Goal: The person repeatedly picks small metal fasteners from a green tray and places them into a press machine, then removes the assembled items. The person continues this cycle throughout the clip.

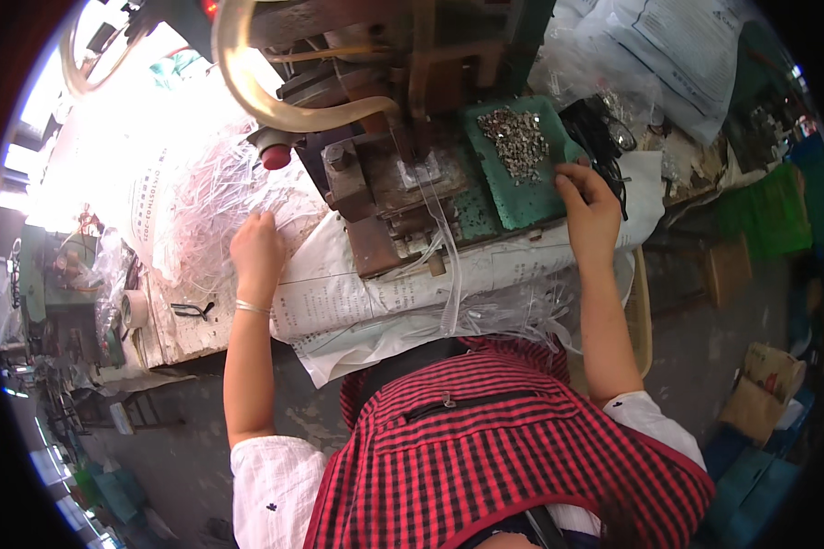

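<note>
My left hand [257, 251] is closed in a loose fist beside a heap of clear plastic strips [212, 197]; whatever its fingers hold is hidden. At the right edge of a green tray [527, 207], my right hand [590, 209] has thumb and fingers drawn together, and I cannot make out anything between them. Small metal pieces [515, 142] lie piled in the tray. Between my hands stands a bench press [375, 183]. One long clear plastic strip [446, 242] runs from under its head down over the front edge of the bench, touched by neither hand.
A red push button [276, 157] sticks out at the press's left. Black-handled nippers [192, 312] and a tape roll [135, 309] lie near the left bench edge. Black cable [595, 128] and white sacks [673, 55] are beyond the tray. Clear strips [522, 306] hang in front.
</note>
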`<control>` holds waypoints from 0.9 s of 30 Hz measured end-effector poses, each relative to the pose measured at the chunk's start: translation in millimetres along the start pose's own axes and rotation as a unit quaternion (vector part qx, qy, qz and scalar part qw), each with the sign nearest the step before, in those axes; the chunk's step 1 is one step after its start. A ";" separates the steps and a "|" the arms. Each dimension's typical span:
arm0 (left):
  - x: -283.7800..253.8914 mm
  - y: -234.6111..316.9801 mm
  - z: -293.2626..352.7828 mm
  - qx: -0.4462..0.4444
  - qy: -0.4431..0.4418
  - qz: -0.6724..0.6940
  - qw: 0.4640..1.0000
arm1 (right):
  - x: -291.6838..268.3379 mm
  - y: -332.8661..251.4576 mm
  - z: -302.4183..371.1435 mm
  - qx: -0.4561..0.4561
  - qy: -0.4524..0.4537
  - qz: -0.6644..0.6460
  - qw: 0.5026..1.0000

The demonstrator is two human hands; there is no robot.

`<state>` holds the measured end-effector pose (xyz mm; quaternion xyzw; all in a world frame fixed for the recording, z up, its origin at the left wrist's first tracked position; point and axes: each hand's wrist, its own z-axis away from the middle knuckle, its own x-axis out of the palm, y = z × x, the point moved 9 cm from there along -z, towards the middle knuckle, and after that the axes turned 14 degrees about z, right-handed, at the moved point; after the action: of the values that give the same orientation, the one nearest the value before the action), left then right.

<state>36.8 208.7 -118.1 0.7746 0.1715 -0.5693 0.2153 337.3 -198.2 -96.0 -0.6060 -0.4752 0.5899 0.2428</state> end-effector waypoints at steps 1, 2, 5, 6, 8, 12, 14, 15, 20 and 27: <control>-8.0 -1.6 4.7 -0.019 0.020 0.020 0.999 | 5.8 0.3 -3.9 -0.001 -0.008 -0.032 0.999; -17.8 -2.1 6.2 -0.039 0.046 0.041 0.997 | 10.8 -4.6 -10.6 -0.008 -0.015 -0.064 0.998; -38.7 -12.7 14.6 -0.087 0.158 0.221 0.958 | 40.1 1.4 -21.1 0.098 -0.087 -0.240 0.962; -31.4 -26.4 22.5 -0.123 0.197 0.340 0.911 | 47.6 -2.8 -26.6 0.103 -0.102 -0.278 0.950; -20.1 -35.7 35.2 -0.190 0.236 0.553 0.776 | 62.0 -8.1 -30.4 0.120 -0.126 -0.349 0.921; -44.8 -2.5 39.9 -0.200 0.275 0.614 0.712 | 54.4 -77.0 -19.2 -0.006 -0.041 -0.160 0.986; -61.5 15.8 29.9 -0.166 0.299 0.631 0.697 | 47.6 -123.8 -9.7 -0.151 0.027 -0.089 0.984; -75.0 30.9 20.5 -0.146 0.308 0.640 0.689 | 44.0 -146.5 -2.5 -0.220 0.066 -0.052 0.972; -207.3 144.0 9.5 0.157 0.365 0.595 0.699 | 47.2 -203.0 40.9 -0.376 0.148 -0.030 0.914; -216.4 161.7 -23.6 0.171 0.360 0.621 0.675 | 59.1 -189.6 55.1 -0.356 0.200 -0.075 0.910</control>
<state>75.1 79.5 117.2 0.8710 -0.3855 -0.0010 0.3045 221.5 -80.3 27.2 -0.7197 -0.6398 0.2279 0.1442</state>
